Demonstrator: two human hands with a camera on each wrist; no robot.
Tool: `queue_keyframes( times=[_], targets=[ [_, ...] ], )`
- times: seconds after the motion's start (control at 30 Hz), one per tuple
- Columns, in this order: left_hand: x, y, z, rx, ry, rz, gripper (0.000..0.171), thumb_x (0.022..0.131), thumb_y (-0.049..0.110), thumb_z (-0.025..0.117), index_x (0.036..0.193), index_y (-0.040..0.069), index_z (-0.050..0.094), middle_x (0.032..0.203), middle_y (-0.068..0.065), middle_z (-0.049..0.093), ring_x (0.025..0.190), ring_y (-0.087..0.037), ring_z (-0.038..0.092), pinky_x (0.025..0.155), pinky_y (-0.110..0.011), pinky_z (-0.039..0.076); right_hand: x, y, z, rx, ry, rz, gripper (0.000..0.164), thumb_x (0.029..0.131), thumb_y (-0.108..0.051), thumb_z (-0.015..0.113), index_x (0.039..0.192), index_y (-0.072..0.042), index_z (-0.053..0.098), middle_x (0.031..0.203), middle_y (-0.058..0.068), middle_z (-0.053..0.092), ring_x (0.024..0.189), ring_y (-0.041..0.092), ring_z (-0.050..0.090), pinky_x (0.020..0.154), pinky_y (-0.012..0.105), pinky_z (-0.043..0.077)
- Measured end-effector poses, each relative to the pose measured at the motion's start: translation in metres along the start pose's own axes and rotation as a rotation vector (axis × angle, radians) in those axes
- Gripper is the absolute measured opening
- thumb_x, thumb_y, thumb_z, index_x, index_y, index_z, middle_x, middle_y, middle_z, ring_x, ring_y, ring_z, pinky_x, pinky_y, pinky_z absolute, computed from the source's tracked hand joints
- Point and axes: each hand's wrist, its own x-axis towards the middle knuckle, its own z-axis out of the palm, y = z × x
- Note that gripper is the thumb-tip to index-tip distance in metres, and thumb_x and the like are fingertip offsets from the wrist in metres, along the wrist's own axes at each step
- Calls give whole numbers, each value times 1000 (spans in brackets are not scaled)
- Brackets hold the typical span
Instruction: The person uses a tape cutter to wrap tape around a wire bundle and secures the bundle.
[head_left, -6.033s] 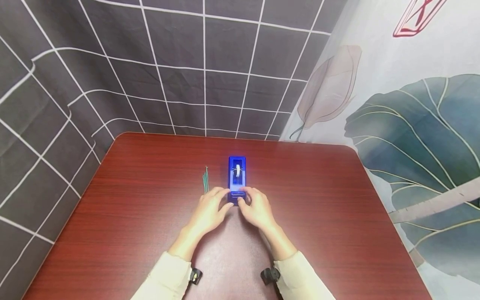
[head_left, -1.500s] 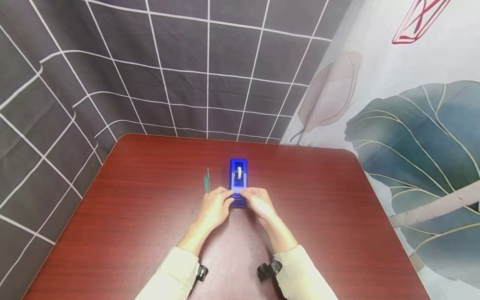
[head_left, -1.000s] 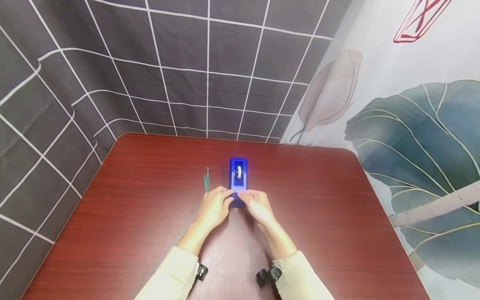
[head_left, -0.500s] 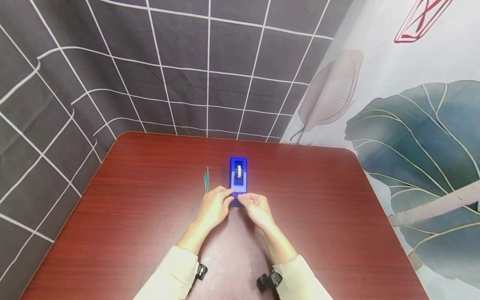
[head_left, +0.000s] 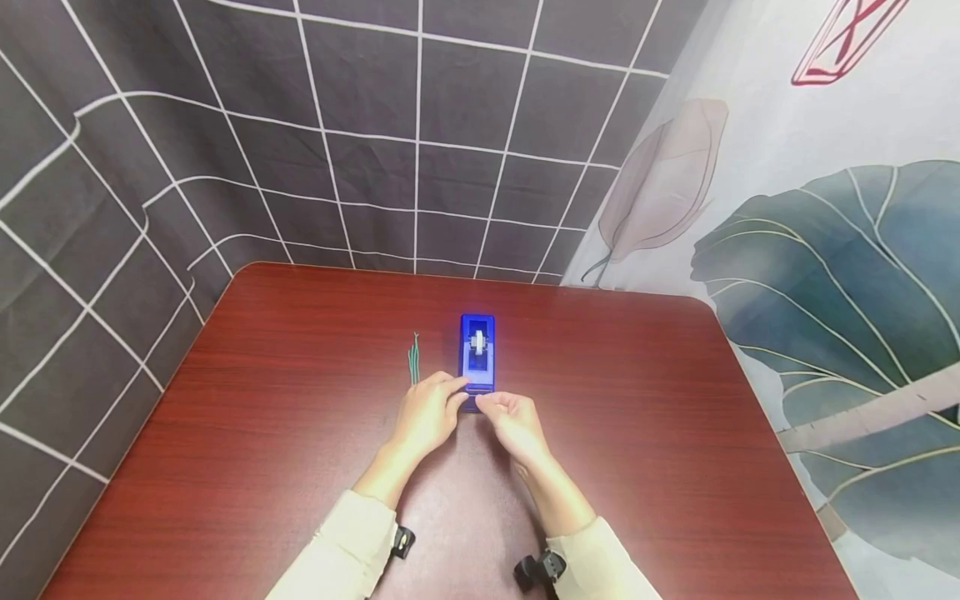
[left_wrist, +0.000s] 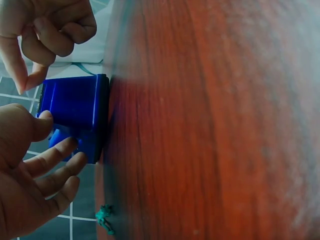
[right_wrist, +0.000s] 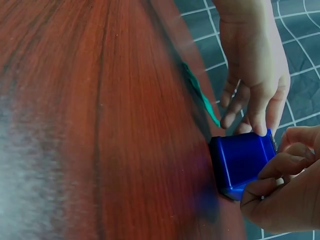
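Observation:
A blue tape dispenser [head_left: 477,377] stands on the table with a small white tape roll [head_left: 478,342] in its slot. My left hand [head_left: 427,415] holds its front end from the left, thumb at the top edge and fingers along the side in the left wrist view. Close to the toothed cutter [left_wrist: 40,98], my right hand [head_left: 520,427] has thumb and index fingertip pinched together, its other fingers curled. The tape's end lies at that pinch; the thin strip itself barely shows.
Thin green ties [head_left: 413,363] lie just left of the dispenser, partly behind the left hand. The red-brown table [head_left: 637,400] ends at a grey grid curtain [head_left: 360,100] behind and a leaf-patterned white curtain [head_left: 750,183] on the right.
The right hand's pinch has come from over the dispenser's top, past the cutter, slightly toward the person. The roll looks turned. The left hand has stayed at the front end.

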Motion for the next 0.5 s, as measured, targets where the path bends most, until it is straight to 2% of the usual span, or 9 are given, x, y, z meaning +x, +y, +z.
queue_keyframes(
  times=[0.23,0.37,0.5],
  targets=[
    [0,-1,0,3,-1,1,25,93,14,72,117,7,75,100,-8,73,92,-28,71,85,-44,56,-5,2,0,19,2,26,28,94,-15,68,102,11,69,59,-6,49,58,7,39,54,22,33],
    [0,0,-1,0,-3,1,25,93,14,72,117,7,75,101,-8,73,93,-28,71,85,-44,56,-18,-17,1,17,-8,36,27,95,-10,65,103,16,67,56,-8,46,56,5,38,54,20,34],
    [0,0,-1,2,0,6,25,93,14,72,117,7,75,101,-8,73,93,-28,71,85,-44,57,-21,-17,1,27,-14,34,26,95,-8,65,102,16,66,56,-8,45,55,5,38,52,19,33]
  ],
)
